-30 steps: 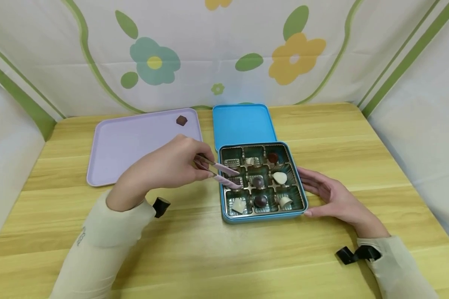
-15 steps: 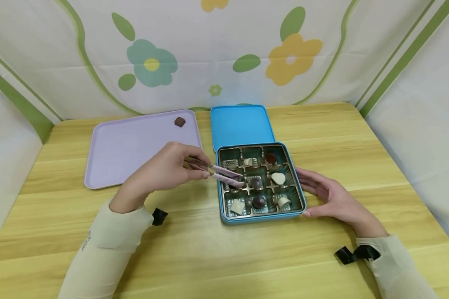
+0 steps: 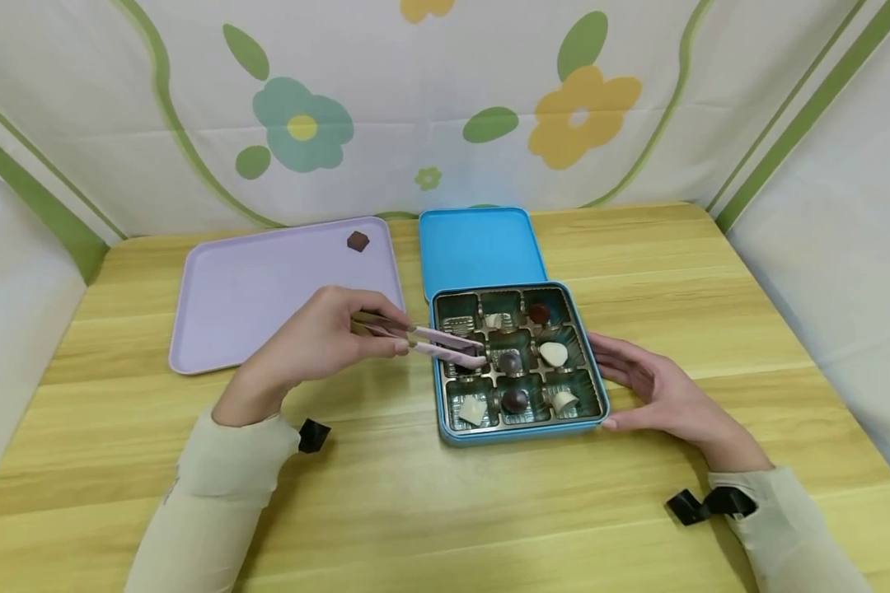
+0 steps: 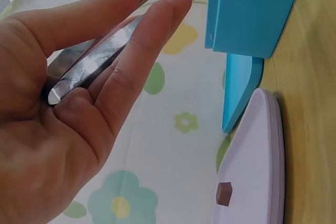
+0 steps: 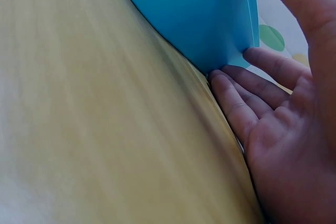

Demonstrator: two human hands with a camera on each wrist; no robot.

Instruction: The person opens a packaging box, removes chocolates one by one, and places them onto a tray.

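Note:
My left hand (image 3: 317, 336) pinches a pair of metal tongs (image 4: 94, 61) with pink tips, thumb and fingers on either side. The tips reach into the left middle compartment of a blue tin (image 3: 526, 435); what lies under them is hard to make out. Several chocolates sit in the tin's divided insert, among them a white square piece (image 3: 472, 410), a dark round one (image 3: 515, 401) and a white oval one (image 3: 554, 354). At the tin's right side my right hand (image 3: 663, 395) rests with extended fingers (image 5: 233, 103) touching the wall, thumb near the front corner.
A lilac tray (image 3: 259, 288) lies at the back left, with one brown chocolate (image 3: 358, 241) near its far right corner. Behind the tin lies its blue lid (image 3: 482, 247). A flowered curtain (image 3: 415, 107) stands along the table's back edge.
My left hand has drawn back a little to the left, and the tong tips have come closer together inside the compartment. The right hand and tin stay in place.

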